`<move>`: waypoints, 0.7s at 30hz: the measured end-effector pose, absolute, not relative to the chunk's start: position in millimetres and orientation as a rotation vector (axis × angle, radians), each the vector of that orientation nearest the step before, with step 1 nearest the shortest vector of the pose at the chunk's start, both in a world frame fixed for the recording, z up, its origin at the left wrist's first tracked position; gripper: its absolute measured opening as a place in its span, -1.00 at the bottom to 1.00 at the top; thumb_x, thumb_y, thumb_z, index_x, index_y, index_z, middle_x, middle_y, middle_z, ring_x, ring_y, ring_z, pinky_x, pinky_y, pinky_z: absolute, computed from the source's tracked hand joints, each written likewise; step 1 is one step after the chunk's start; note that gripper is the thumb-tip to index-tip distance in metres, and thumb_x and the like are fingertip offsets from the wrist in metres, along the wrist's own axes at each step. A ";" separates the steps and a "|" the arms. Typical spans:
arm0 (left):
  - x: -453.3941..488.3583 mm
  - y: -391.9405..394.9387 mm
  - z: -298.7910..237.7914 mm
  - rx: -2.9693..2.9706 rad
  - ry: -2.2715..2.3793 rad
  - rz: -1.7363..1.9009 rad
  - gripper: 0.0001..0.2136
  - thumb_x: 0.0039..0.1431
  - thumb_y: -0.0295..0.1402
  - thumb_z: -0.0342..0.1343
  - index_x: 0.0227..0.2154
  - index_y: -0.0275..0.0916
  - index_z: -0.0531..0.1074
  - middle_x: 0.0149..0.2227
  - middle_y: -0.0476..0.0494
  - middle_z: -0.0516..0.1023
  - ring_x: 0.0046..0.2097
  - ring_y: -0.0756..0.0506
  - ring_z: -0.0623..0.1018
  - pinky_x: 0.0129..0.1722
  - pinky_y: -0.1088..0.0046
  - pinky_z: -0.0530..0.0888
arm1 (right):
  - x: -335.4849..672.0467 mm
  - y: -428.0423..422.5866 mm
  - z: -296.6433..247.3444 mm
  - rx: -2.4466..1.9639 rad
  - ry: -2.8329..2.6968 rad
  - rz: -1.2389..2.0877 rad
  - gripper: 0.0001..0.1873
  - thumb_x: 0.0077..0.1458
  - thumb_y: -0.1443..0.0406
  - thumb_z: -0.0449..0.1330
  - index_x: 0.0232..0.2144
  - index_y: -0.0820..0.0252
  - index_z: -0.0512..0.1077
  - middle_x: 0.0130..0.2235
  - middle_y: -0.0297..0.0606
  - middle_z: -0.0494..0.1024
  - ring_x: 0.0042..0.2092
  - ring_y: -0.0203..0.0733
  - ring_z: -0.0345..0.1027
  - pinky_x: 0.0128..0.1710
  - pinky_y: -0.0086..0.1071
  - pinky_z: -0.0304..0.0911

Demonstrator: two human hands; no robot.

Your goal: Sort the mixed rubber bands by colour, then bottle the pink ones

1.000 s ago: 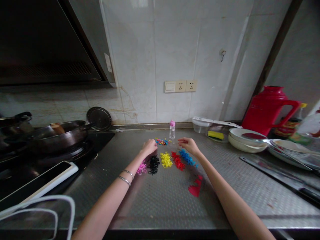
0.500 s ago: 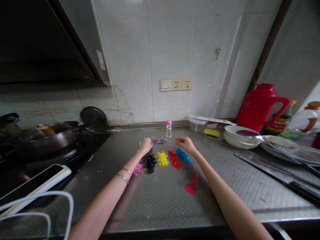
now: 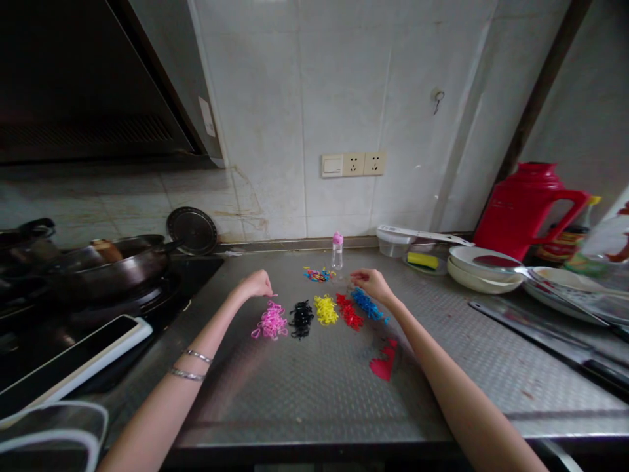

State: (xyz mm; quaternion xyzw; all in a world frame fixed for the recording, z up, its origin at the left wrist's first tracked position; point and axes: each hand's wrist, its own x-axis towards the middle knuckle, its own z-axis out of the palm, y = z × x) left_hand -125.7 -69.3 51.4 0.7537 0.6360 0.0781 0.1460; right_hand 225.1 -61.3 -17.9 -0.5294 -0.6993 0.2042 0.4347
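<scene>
My left hand (image 3: 256, 284) is closed in a pinch just above the pile of pink rubber bands (image 3: 272, 320); a bit of pink rubber band (image 3: 274, 295) shows at its fingertips. My right hand (image 3: 372, 284) hovers by the pile of blue rubber bands (image 3: 366, 304), fingertips drawn together; whatever they hold is too small to make out. Between the hands lie piles of black rubber bands (image 3: 301, 318), yellow rubber bands (image 3: 325, 310) and red rubber bands (image 3: 349, 311). Farther back is a mixed-colour pile of rubber bands (image 3: 319, 275), beside a small clear bottle (image 3: 337, 252) with a pink top.
A red jagged-edged piece (image 3: 384, 360) lies on the metal counter (image 3: 295, 400). Rightward are a yellow sponge (image 3: 422, 261), stacked bowls (image 3: 484, 278), a knife (image 3: 535, 337) and a red thermos (image 3: 521, 210). At left are a pan (image 3: 122, 269) and a white-edged device (image 3: 93, 360).
My left hand has moved left from beside the mixed pile to above the pink pile, uncovering it. My right hand stays near the blue pile. The view has shifted slightly.
</scene>
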 end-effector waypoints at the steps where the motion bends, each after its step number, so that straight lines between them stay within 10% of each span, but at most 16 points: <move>1: -129.4 -72.0 50.3 2.171 1.778 0.195 -0.93 -0.37 -0.41 0.16 -0.69 -0.27 0.50 -0.70 -0.04 0.43 -0.60 0.03 0.35 -0.57 0.58 0.19 | 226.1 -60.4 -18.9 -1.321 -1.739 0.509 -0.72 -0.18 0.40 0.10 -0.33 0.29 0.46 -0.40 -0.21 0.54 -0.37 -0.23 0.40 -0.41 -0.49 0.26; 21: -88.5 -52.0 21.8 2.088 1.365 0.704 -0.76 -0.10 -0.33 0.00 -0.48 -0.37 0.51 -0.63 -0.07 0.45 -0.54 0.04 0.37 -0.51 0.58 0.27 | 225.1 -65.4 -19.5 -1.396 -1.803 0.335 -0.74 -0.16 0.39 0.07 -0.36 0.26 0.49 -0.42 -0.22 0.54 -0.37 -0.24 0.40 -0.36 -0.48 0.25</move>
